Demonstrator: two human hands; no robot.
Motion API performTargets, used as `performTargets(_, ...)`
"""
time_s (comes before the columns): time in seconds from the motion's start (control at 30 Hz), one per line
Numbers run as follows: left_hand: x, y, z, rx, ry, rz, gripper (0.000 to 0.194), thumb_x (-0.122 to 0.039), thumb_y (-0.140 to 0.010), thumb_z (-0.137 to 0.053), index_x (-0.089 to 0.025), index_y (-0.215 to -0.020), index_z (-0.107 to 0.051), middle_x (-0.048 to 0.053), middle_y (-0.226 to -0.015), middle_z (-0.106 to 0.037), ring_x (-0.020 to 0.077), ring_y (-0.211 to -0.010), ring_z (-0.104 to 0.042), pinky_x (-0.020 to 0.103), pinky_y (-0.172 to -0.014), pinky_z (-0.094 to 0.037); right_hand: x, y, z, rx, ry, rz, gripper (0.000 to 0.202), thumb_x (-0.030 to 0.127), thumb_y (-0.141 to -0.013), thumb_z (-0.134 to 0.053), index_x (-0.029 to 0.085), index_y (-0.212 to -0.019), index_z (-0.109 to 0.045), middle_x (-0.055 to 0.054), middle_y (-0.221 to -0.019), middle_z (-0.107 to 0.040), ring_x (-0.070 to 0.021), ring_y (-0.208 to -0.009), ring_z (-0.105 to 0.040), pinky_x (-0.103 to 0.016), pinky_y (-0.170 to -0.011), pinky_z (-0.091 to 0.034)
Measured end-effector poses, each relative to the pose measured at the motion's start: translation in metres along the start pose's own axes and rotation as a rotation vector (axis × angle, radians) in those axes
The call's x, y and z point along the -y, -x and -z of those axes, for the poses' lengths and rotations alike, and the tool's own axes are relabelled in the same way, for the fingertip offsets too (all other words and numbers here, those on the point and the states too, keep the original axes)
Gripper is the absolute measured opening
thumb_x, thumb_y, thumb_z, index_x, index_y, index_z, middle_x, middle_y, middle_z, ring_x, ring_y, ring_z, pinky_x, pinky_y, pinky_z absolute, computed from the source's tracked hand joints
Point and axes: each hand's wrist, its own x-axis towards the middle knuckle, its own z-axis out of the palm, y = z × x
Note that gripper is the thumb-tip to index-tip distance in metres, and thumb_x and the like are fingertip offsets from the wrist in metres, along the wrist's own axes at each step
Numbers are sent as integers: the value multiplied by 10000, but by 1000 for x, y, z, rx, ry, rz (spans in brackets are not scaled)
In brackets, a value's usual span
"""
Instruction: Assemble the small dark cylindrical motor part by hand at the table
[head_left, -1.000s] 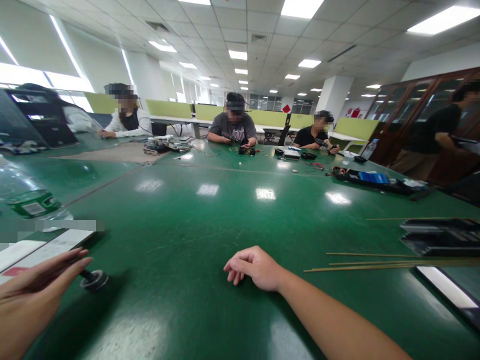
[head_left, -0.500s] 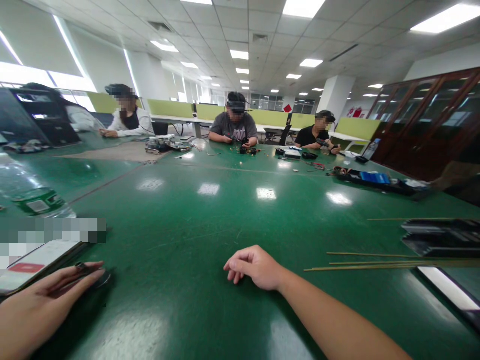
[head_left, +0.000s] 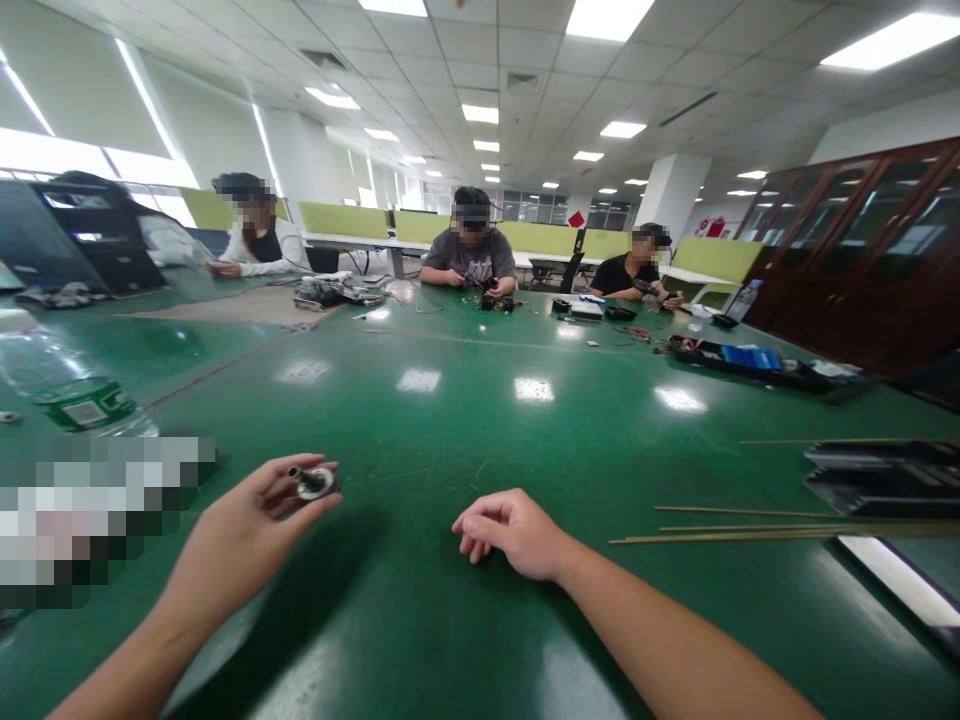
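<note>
My left hand (head_left: 259,520) is raised over the green table (head_left: 420,450), left of centre. Between its thumb and fingers it grips a small round metal part (head_left: 315,484) with a short dark stem pointing up and to the left. My right hand (head_left: 510,530) rests on the table near the middle, its fingers curled loosely inward. Whether anything lies inside those curled fingers is hidden. Several thin brass-coloured rods (head_left: 720,527) lie to the right of my right forearm.
A plastic bottle (head_left: 82,395) lies at the left, above a blurred-out object. Black trays (head_left: 877,478) and a phone-like slab (head_left: 900,580) are at the right. Across the table, a person (head_left: 472,250) handles dark parts; other people sit on both sides.
My left hand has moved right and up from beside the blurred-out object, and the round metal part now shows clearly in its grip. My right hand has barely moved.
</note>
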Motion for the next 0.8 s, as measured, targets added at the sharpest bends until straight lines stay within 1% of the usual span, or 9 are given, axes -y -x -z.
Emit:
performTargets(0.07, -33, -12, -35, 102, 177, -42, 485, -414, -774, -767, -196, -1177, -611, 87, -1175, -708, 251, -1053, -692, 450, -999, -533, -3, -2, 3, -97, 3, 33, 289, 398, -892, -643, 130, -973, -713, -51, -776, -684, -138, -635, -622, -254, -618, -474)
performTargets(0.13, -57, -21, -67, 210, 263, -109, 439, -377, -793, -751, -181, -1164, -619, 91, -1152, -700, 247, -1026, -692, 442, -986, -540, -6, -6, 9, -231, 33, 63, 225, 327, -900, -604, 134, -974, -692, -38, -756, -672, -132, -618, -611, -245, -604, -465)
performTargets(0.2, -69, -25, -93, 264, 260, -198, 380, -330, -821, -724, -202, -1165, -622, 69, -1127, -695, 229, -1009, -683, 420, -970, -543, -11, -10, 14, -361, 82, 67, 181, 219, -892, -527, 142, -983, -663, -28, -747, -663, -127, -605, -602, -233, -579, -452)
performTargets(0.27, -72, -25, -110, 336, 197, -289, 349, -282, -852, -687, -234, -1191, -620, 55, -1138, -678, 218, -1027, -659, 394, -952, -540, -14, -12, 17, -426, 149, 80, 248, 120, -827, -503, 162, -1039, -626, -20, -791, -663, -125, -633, -609, -228, -592, -459)
performTargets(0.37, -63, -21, -119, 441, 95, -426, 340, -244, -893, -637, -266, -1231, -611, 55, -1168, -651, 212, -1074, -616, 369, -956, -512, -17, -11, 16, -448, 287, 127, 419, 48, -724, -555, 198, -1115, -582, -11, -874, -659, -125, -706, -614, -218, -631, -472)
performTargets(0.47, -47, -19, -119, 455, 42, -499, 390, -231, -903, -629, -283, -1286, -578, 53, -1187, -640, 203, -1094, -598, 361, -982, -475, -15, -9, 11, -415, 381, 130, 491, 49, -724, -574, 223, -1183, -546, -17, -941, -648, -110, -668, -599, -211, -601, -467)
performTargets(0.6, -32, -24, -118, 390, 20, -438, 384, -230, -854, -689, -262, -1225, -596, 37, -1121, -666, 195, -1016, -624, 340, -927, -487, -11, -9, 8, -410, 444, 116, 459, 90, -748, -619, 227, -1178, -536, -20, -962, -639, -109, -658, -600, -214, -589, -469)
performTargets(0.7, -29, -29, -120, 370, 49, -415, 261, -226, -847, -691, -236, -1102, -638, 33, -1052, -678, 194, -974, -633, 327, -882, -498, -9, -10, 6, -406, 472, 108, 422, 117, -760, -644, 227, -1155, -543, -14, -955, -641, -112, -663, -598, -219, -593, -467)
performTargets(0.8, -30, -31, -122, 390, 104, -448, 269, -201, -843, -685, -232, -1108, -646, 48, -1080, -673, 202, -1011, -628, 340, -918, -492, -7, -11, 4, -415, 491, 113, 406, 134, -767, -658, 227, -1148, -551, -15, -968, -648, -117, -675, -593, -229, -613, -468)
